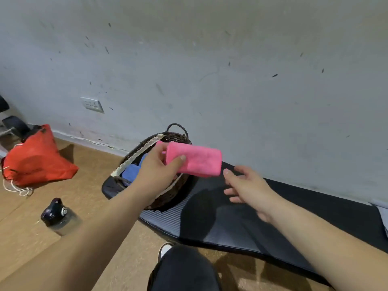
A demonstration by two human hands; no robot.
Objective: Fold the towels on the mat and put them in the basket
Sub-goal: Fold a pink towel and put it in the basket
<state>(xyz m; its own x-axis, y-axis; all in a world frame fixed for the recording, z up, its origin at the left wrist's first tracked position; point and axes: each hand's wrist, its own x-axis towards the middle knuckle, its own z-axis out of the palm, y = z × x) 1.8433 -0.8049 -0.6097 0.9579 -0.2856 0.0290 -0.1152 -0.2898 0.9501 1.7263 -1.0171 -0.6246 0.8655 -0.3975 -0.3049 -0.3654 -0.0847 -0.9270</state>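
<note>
Holding: the left hand grips a folded pink towel at its left end, thumb on the near face and fingers curled behind.
Towel position: lifted in the air above the basket, its long side roughly level, its right end reaching past the basket rim over the mat.
Right hand: open and holding nothing, fingers loosely spread above the mat, index fingertip just beside the towel's lower right corner; whether it touches cannot be told.
Basket: dark wicker with a pale trimmed rim and a loop handle, standing on the left end of the mat near the wall; a blue towel lies inside.
Mat: dark, ribbed, laid along the wall on the brown floor; a grey cloth shows at its right edge.
Surroundings: a red bag and a bottle on the floor to the left, well apart from the basket; the person's knee at the lower centre.
</note>
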